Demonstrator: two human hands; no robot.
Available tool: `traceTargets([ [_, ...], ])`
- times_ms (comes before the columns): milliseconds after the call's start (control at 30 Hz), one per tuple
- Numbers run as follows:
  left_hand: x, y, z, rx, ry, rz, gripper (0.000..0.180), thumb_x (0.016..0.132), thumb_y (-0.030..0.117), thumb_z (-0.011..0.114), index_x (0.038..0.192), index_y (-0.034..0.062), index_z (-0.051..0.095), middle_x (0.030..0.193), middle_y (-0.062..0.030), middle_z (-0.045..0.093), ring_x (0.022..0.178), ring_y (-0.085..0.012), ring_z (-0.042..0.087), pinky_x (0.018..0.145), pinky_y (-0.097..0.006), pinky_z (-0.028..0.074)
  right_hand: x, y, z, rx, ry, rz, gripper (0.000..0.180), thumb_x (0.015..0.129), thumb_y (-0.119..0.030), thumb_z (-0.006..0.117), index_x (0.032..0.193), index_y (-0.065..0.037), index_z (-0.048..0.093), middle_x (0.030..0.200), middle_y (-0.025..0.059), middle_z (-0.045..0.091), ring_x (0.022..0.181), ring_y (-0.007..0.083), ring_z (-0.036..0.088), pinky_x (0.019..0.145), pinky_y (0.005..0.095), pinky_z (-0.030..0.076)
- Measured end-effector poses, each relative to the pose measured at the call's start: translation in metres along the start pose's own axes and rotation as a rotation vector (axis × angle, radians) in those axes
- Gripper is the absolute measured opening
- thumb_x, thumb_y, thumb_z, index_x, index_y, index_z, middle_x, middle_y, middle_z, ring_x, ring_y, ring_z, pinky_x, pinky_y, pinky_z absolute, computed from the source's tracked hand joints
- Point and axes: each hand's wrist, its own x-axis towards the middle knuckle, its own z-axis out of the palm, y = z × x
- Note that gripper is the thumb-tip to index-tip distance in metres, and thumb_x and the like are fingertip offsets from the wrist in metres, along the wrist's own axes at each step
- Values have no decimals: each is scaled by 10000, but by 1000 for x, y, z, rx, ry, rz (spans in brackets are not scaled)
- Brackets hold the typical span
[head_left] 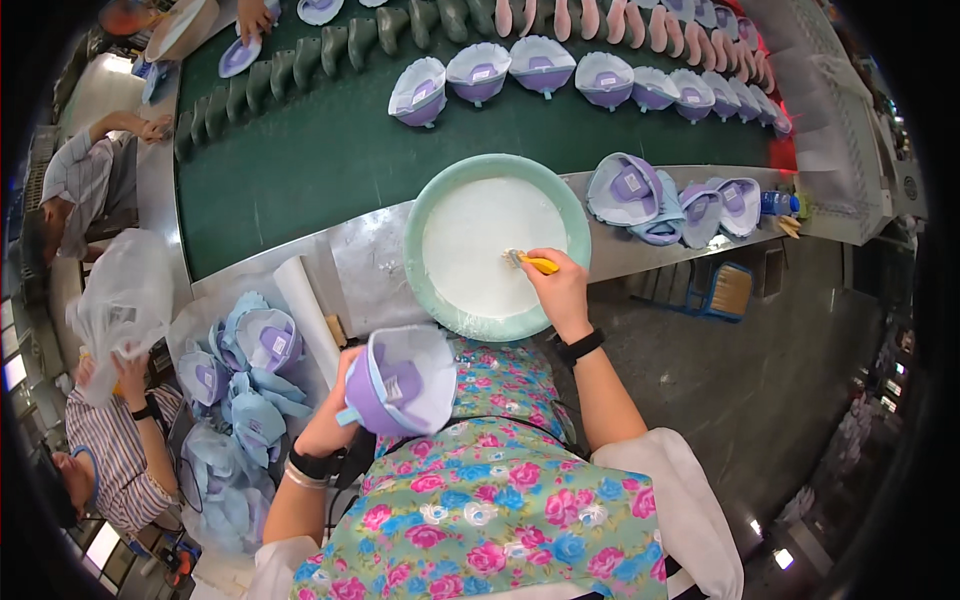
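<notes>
A purple cup-shaped shoe upper with pale-blue trim and a whitish lining (405,380) is at 7 o'clock from the basin, above the wearer's lap. The left hand (325,415) is clamped on its side, turning the hollow inside upward. The right hand (562,290), well apart from the left, grips a small yellow-handled brush (541,265) over the basin's 4 o'clock side; whether the bristles touch the liquid I cannot tell.

The work looks partway through. One upper is in hand, but whether its lining is already coated does not show. A curved line of similar uppers (542,70), from 11 to 2 o'clock on the green surface (300,180), seems to be the finished share. A loose heap of uppers (255,410) at 8 o'clock looks unworked, and a smaller cluster of uppers (628,190) between 2 and 3 o'clock could be either.

The wide round pale-green plastic basin (414,250) holds a broad pool of milky white liquid (480,235). Clear plastic film lies among the heap at 8 o'clock. At 9 o'clock a co-worker handles a puffed-out clear plastic bag (125,290), its contents unclear. A small blue bottle (778,203) lies near 3 o'clock. Farther out, dark-green foot-shaped forms (360,42) run from 10 to 12 o'clock, pink ones (615,25) from 12 to 2.
</notes>
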Motion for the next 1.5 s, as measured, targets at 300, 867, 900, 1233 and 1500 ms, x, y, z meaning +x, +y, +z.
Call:
traceTargets([
  [300,75,-53,31,-900,148,-168,494,919,90,582,1374,84,389,1276,-66,532,1154,-187,532,990,-353,442,-2,9,-12,-63,8,-25,164,757,-80,734,908,-25,701,871,147,683,751,281,670,672,323,522],
  [867,129,1,47,-654,41,117,503,921,94,584,1396,115,420,1311,-56,532,1148,-180,552,970,-359,473,8,-57,-61,311,-48,139,165,802,-138,743,856,13,701,708,44,684,629,92,631,583,223,492],
  [900,132,-2,46,-672,71,123,491,919,78,580,1386,118,435,1292,-50,542,1126,-172,561,960,-353,479,5,-62,-59,297,-56,187,182,804,-160,743,833,14,697,673,42,675,593,88,622,557,221,484],
  [1233,139,0,41,-652,144,234,423,912,-2,539,1317,116,510,1229,-37,573,1075,-146,581,934,-320,491,-22,-125,-86,436,-191,176,194,813,-180,733,778,6,687,605,40,642,548,55,585,511,219,453],
  [1500,136,-6,29,-1008,15,-49,394,896,131,547,1269,21,485,1124,-101,620,1022,-212,627,885,-360,532,15,-92,-92,105,-25,-61,178,786,-137,741,812,27,678,648,106,651,582,118,617,547,268,479],
])
